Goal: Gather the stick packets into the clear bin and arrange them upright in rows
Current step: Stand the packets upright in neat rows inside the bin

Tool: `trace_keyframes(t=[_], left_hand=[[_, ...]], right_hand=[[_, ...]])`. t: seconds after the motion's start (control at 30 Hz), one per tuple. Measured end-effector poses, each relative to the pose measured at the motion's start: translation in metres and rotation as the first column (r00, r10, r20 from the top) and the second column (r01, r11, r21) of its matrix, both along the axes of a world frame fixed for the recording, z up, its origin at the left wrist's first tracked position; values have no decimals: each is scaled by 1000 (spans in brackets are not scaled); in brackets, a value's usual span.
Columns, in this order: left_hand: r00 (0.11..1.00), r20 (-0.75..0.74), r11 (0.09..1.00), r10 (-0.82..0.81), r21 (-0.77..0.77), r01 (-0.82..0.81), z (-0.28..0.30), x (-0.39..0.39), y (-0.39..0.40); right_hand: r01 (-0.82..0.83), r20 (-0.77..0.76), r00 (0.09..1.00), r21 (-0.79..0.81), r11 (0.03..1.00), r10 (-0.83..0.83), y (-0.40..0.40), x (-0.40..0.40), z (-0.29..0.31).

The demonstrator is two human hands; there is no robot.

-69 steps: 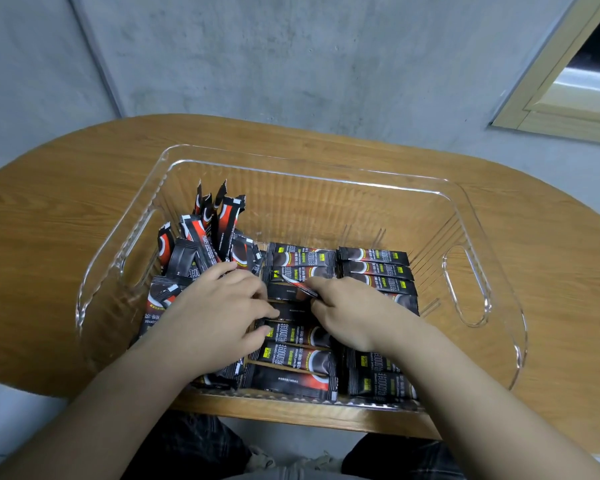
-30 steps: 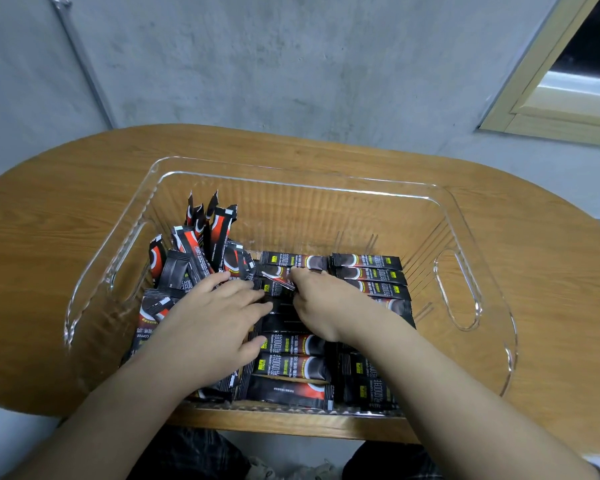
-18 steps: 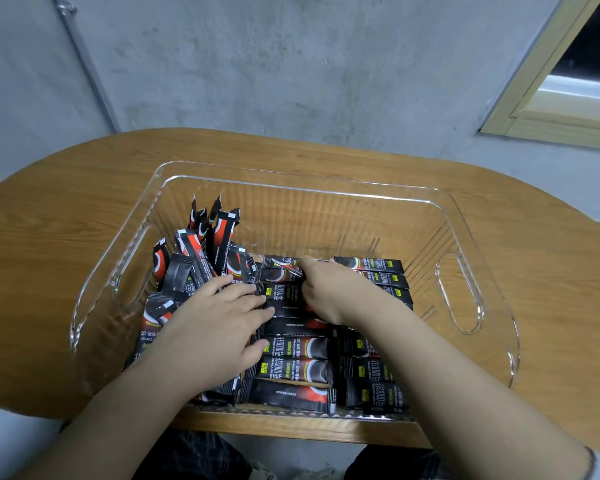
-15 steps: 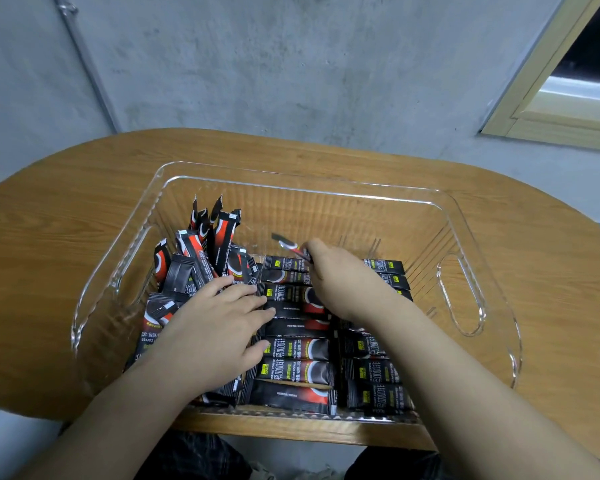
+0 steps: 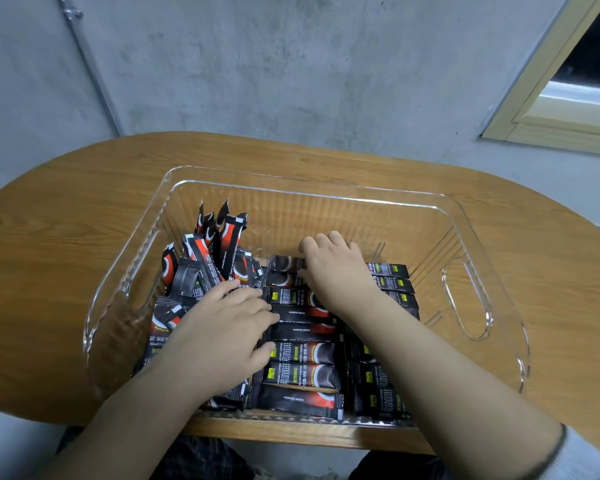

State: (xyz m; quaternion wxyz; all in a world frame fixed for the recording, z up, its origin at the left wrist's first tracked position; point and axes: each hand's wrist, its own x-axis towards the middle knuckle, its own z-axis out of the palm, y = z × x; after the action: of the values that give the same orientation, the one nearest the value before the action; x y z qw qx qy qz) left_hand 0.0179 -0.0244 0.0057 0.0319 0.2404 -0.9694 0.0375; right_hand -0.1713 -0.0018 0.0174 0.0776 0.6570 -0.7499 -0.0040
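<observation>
Clear plastic forms the bin (image 5: 465,237), which sits on an oval wooden table (image 5: 49,254) before a grey concrete wall (image 5: 291,64). Inside it lie black-and-red stick packets. Those in the stacked rows (image 5: 302,351) through the middle and right of the bin lie flat, one behind another, long axes running left to right across the bin. A loose cluster of packets (image 5: 219,251) at the left leans up against the left wall, their long axes steep, top ends pointing up and away from the person, several tilted at differing angles.

Over the seam between the cluster and the rows rests the left hand (image 5: 219,337), fingers spread fairly straight and pressing on the packets, gripping nothing. At the far end of the middle row sits the right hand (image 5: 333,268), fingers curled down over the farthest packet (image 5: 284,263); whether they pinch it or only press it I cannot tell. A grey sleeve cuff (image 5: 575,452) shows on the right forearm
</observation>
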Motion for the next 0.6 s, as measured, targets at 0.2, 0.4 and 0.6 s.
trace_keyframes(t=[0.2, 0.4, 0.6], left_hand=[[1000, -13, 1000, -3, 3, 3, 0, 0, 0], [1000, -11, 1000, -2, 8, 2, -1, -1, 0], [1000, -20, 1000, -4, 7, 4, -1, -1, 0]], right_hand=[[43, -55, 998, -27, 999, -44, 6, -4, 6], [26, -20, 999, 39, 999, -25, 3, -3, 3], [23, 109, 994, -112, 993, -10, -1, 3, 3]])
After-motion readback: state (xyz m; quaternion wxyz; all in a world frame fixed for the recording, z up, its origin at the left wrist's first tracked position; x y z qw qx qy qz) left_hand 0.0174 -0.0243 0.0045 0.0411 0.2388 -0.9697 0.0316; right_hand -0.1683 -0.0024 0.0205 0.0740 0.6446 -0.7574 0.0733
